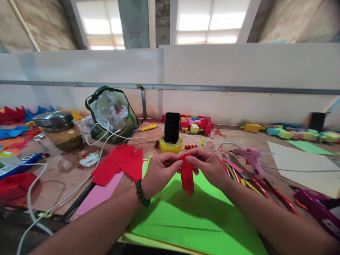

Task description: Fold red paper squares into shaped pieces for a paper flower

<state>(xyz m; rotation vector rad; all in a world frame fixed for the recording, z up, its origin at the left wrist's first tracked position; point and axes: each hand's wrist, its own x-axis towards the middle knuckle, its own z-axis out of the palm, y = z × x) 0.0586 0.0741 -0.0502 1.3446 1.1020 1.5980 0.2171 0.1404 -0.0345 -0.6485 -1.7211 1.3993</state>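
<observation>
A folded strip of red paper (187,179) hangs between my two hands, above a bright green sheet (209,219). My left hand (162,170) pinches its upper left edge between thumb and fingers. Opposite it, my right hand (208,164) grips the top right edge, the thumb lying across the red surface. The fingers behind the strip are partly hidden. Just beyond the hands a black phone (171,127) leans upright in a yellow tape roll (170,144). Flat red paper pieces (117,161) lie left of my left hand, overlapping a pink sheet (102,194).
To the right lie a pink glue gun (251,157), red-handled tools (278,194) and a cream sheet (302,166). At left stand a lidded glass jar (62,131) and a camouflage bag (114,117). White cables (71,191) cross the table. Small coloured paper blocks (196,124) sit behind the phone.
</observation>
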